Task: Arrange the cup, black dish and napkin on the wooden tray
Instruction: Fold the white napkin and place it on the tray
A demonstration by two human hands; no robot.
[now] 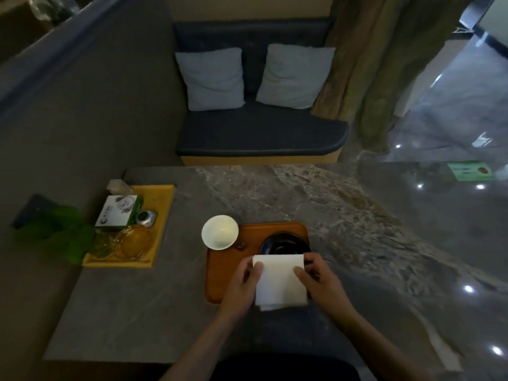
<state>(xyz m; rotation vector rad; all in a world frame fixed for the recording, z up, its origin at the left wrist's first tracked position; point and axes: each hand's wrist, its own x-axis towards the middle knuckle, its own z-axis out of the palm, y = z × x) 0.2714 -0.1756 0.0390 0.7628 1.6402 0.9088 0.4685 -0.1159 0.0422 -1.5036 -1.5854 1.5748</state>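
An orange-brown wooden tray (228, 268) lies on the stone table in front of me. A white cup (220, 231) stands at the tray's far left corner. The black dish (284, 243) sits at the tray's far right, its near part hidden by a folded white napkin (280, 281). I hold the napkin over the tray's near right part with both hands. My left hand (243, 281) pinches its left edge and my right hand (316, 276) pinches its right edge.
A yellow tray (162, 215) at the left holds a green-and-white box (118, 211), a small metal pot (146, 218) and glass dishes (132, 240). Green leaves (60, 229) lie beside it. A bench with two cushions (211, 78) stands beyond the table.
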